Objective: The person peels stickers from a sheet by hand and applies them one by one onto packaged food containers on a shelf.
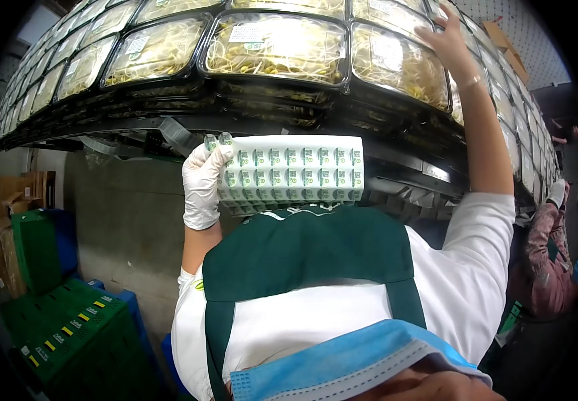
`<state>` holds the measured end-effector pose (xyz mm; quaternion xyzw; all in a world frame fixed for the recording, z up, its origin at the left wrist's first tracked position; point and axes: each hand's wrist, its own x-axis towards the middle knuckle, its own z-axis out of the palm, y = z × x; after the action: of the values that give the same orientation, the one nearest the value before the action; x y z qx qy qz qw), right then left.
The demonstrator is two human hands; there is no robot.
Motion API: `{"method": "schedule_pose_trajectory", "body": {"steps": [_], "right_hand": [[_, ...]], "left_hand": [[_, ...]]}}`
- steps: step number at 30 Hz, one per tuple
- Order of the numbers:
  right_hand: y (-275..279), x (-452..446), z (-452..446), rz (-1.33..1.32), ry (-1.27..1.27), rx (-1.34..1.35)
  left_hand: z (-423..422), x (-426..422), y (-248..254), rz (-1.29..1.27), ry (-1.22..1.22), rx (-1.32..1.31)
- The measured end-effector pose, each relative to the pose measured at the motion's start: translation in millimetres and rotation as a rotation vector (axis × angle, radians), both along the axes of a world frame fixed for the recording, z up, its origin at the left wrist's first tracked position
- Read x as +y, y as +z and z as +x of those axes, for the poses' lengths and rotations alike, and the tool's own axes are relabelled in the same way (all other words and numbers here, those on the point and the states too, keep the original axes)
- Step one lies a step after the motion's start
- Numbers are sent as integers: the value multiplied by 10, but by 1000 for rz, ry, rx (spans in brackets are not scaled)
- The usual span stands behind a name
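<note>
In the left hand [203,180] is a label sheet [292,175], the right hand [448,45] apart.

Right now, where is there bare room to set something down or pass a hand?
Bare floor shows between the green crates and the left hand. Up top it is crowded: sprout trays sit edge to edge, with the right hand over them.

Sticker sheet [291,168]: rows of green print [275,158], too small to read. White label [249,33] on sprout box [275,78]: illegible.
</note>
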<state>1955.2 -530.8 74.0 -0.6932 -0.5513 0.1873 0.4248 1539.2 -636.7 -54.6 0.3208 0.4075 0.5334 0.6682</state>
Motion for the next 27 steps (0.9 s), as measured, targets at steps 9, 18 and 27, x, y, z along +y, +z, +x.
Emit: {"method": "schedule_pose_trajectory", "body": {"steps": [9,18,27], "right_hand": [[-15,364,-287,25,83,-719],[152,442,234,201,56,-318],[110,361,89,50,201,-830]], "left_hand": [[7,-51,-93,66,65,42],[46,-134,4,56,179,52],[27,-143,-44,98,208,76]]}}
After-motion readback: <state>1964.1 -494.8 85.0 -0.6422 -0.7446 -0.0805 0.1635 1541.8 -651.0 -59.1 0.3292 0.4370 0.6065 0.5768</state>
